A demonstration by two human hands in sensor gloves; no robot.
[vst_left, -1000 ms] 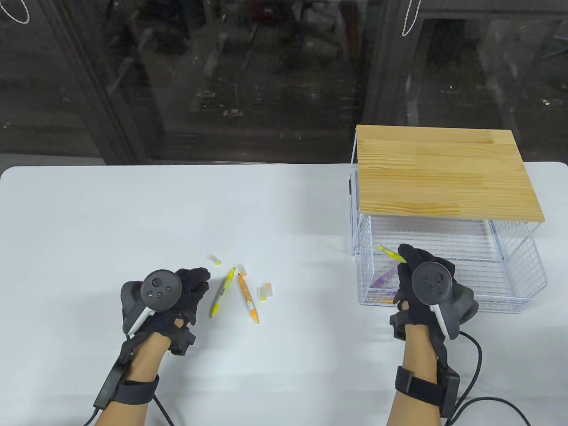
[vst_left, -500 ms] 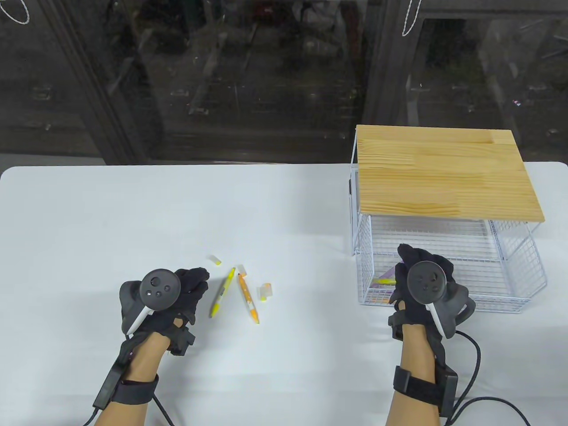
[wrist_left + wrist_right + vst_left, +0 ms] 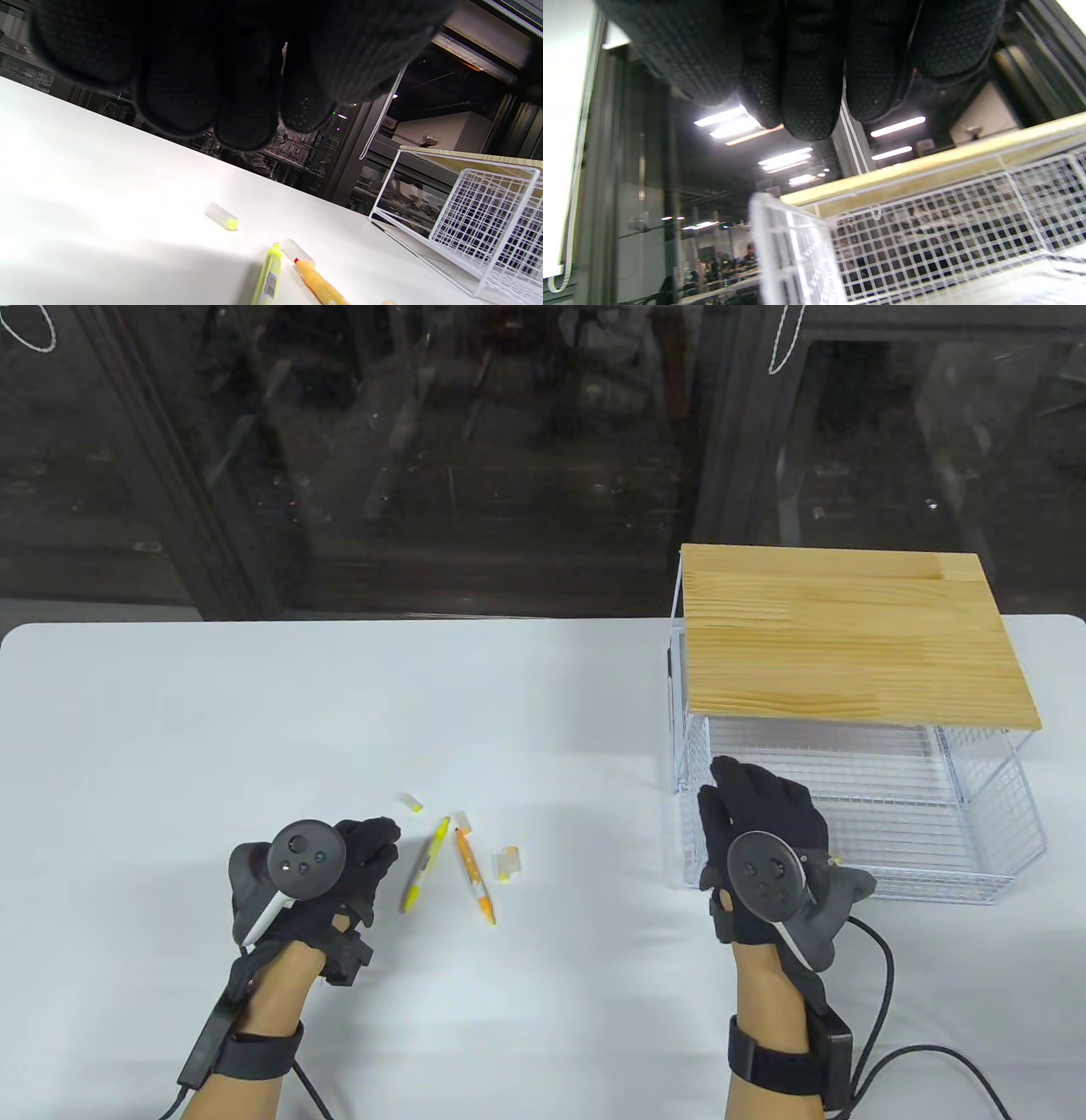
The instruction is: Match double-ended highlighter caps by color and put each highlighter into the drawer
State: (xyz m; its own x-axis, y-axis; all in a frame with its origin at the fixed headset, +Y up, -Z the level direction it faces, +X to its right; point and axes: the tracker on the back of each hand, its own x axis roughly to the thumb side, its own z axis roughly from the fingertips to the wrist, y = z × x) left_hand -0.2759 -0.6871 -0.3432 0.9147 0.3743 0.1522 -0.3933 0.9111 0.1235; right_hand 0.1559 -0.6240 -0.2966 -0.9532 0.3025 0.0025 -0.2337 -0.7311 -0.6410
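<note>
A yellow highlighter (image 3: 427, 864) (image 3: 268, 275) and an orange highlighter (image 3: 473, 875) (image 3: 320, 286) lie uncapped on the white table. Loose caps lie around them: a yellow-tipped cap (image 3: 412, 802) (image 3: 221, 216), a clear cap (image 3: 462, 819) (image 3: 297, 251) and an orange cap (image 3: 507, 864). My left hand (image 3: 382, 836) rests just left of the yellow highlighter, its fingers (image 3: 237, 118) loosely curled and holding nothing. My right hand (image 3: 747, 797) hovers over the front-left corner of the white wire drawer (image 3: 891, 823), its fingers (image 3: 810, 106) extended and empty. It hides most of what lies in the drawer.
The drawer (image 3: 925, 228) (image 3: 488, 220) is pulled out from a wire frame with a wooden top (image 3: 848, 632) at the table's right. Cables trail from both wrists at the near edge. A dark glass wall stands behind the table.
My right hand let go of a yellow highlighter into the drawer, then moved left and back toward me, empty. The left hand and the items on the table have not moved.
</note>
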